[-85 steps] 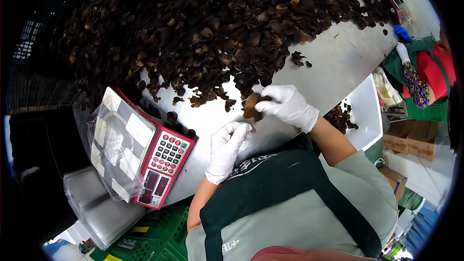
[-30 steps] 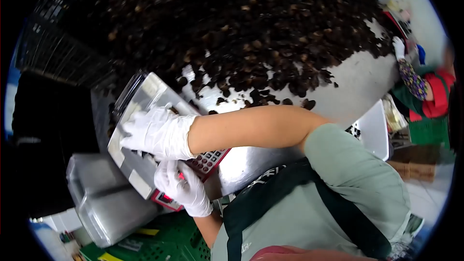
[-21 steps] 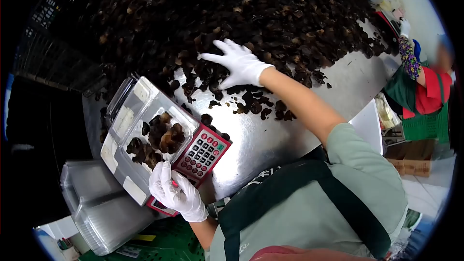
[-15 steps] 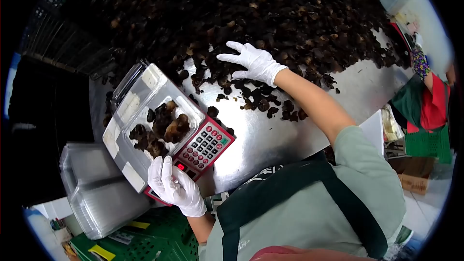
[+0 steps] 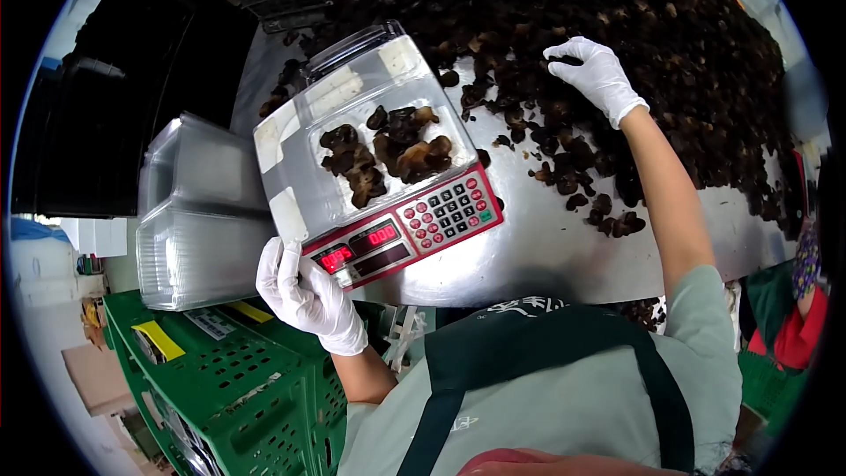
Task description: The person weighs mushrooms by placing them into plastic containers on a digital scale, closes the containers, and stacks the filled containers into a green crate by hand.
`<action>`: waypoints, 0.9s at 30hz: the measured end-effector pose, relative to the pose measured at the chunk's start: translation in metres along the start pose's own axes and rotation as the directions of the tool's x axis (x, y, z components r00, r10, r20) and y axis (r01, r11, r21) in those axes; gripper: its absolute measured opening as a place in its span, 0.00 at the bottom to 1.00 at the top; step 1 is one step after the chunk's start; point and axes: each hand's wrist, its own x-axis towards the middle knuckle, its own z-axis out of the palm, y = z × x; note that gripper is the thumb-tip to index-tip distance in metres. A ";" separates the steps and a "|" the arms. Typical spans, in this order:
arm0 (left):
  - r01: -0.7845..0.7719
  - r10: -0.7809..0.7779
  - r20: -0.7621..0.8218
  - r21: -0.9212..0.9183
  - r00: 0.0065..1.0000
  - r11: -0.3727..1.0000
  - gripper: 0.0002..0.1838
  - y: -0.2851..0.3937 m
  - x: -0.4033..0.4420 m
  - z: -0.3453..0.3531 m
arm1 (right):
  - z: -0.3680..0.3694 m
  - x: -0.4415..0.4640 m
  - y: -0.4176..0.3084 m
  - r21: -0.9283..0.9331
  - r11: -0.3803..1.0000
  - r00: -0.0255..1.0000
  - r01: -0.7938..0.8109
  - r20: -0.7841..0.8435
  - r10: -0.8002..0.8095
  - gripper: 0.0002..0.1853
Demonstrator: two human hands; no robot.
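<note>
My left hand (image 5: pixel 310 295), in a white glove, is at the near left corner of a red digital scale (image 5: pixel 489 211). Its fingers are loosely bent and apart, with nothing visible in them. On the scale sits a clear plastic container (image 5: pixel 308 145) holding several dark brown wood ear mushrooms (image 5: pixel 414 154). My right hand (image 5: pixel 597 79), also gloved, is over the near side of a large pile of wood ear mushrooms (image 5: pixel 705 79). Its thumb and fingers are pinched round a dark piece, apparently a wood ear mushroom, partly hidden by the glove.
Stacked clear plastic containers (image 5: pixel 203 251) stand left of the scale, above green crates (image 5: pixel 238 388). Loose mushrooms lie on the metal table (image 5: pixel 529 251) near the pile. A co-worker's red sleeve (image 5: pixel 797 335) shows at the right edge, and a gloved hand at the top right.
The view has turned left. My right hand has gone from spread fingers to a pinch at the pile. My left hand stays by the scale, whose red displays now read clearly.
</note>
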 end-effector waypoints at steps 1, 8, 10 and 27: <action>-0.006 0.006 0.000 0.005 1.000 1.000 0.23 -0.001 0.001 0.000 | -0.003 0.001 -0.011 0.117 0.992 0.999 0.053 -0.008 -0.052 0.14; 0.005 -0.004 0.025 -0.042 1.000 0.999 0.25 -0.004 -0.001 0.011 | 0.001 -0.014 -0.171 0.691 0.607 0.830 0.394 0.017 -0.558 0.14; -0.030 0.030 0.014 -0.048 0.999 0.998 0.25 0.002 0.007 0.020 | 0.022 -0.013 -0.199 0.680 0.532 0.717 0.505 0.013 -0.697 0.14; 0.328 -0.313 0.106 -0.422 0.944 0.845 0.21 0.002 0.034 0.034 | 0.003 -0.001 -0.196 0.617 0.698 0.822 0.363 0.140 -0.552 0.20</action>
